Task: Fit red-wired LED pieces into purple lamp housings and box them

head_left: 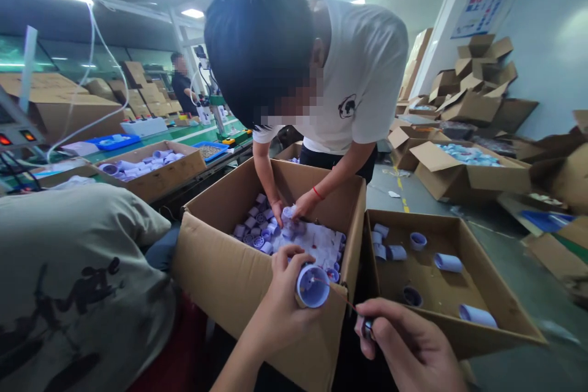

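My left hand [283, 297] is closed around a lavender plastic cup-shaped housing [314, 295], its open mouth turned towards me. A thin reddish wire [343, 299] runs from inside the housing to my right hand [408, 343]. Thumb and fingers of that hand pinch a small round part [367, 327], metallic and dark; its exact kind does not show. Just beyond my left hand stands a large cardboard box [220, 269] with many similar housings and a white sheet [316, 239] inside.
A co-worker in a white shirt [367, 67] bends over the large box, both hands in it. To the right, a shallow carton [436, 226] holds several housings. Another person's grey-shirted back [82, 282] fills the lower left. Behind, housings lie in a carton [184, 165] by the green bench.
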Available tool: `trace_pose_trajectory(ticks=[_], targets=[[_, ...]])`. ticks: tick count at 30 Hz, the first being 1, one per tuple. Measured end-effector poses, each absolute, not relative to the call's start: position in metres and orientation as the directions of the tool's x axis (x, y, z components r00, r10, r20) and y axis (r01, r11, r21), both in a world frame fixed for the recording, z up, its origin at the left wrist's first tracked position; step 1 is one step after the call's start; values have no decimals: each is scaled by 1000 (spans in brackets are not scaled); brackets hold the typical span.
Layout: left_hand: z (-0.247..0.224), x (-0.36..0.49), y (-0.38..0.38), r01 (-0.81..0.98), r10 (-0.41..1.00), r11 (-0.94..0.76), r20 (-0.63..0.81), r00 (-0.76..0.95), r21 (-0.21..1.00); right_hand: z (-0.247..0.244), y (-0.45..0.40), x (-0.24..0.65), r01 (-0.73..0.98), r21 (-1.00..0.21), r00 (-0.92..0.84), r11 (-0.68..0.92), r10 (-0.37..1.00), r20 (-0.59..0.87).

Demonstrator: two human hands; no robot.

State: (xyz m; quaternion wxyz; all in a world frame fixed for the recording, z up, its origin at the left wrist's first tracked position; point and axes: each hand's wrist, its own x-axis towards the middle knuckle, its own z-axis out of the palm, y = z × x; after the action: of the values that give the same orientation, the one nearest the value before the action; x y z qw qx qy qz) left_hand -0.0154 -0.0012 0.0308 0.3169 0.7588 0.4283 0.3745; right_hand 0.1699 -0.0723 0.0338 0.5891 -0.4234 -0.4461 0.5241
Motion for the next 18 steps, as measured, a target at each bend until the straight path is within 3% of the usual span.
trace_pose_trajectory(ticks=[10, 18], targets=[[37, -12, -6, 386, 876, -435, 283, 392, 814, 32, -66, 161, -134, -981, 42, 143, 989, 138], [34, -12, -7, 468, 854, -478, 269, 445, 744, 29, -59, 161, -2, -985, -114, 173, 979, 172]])
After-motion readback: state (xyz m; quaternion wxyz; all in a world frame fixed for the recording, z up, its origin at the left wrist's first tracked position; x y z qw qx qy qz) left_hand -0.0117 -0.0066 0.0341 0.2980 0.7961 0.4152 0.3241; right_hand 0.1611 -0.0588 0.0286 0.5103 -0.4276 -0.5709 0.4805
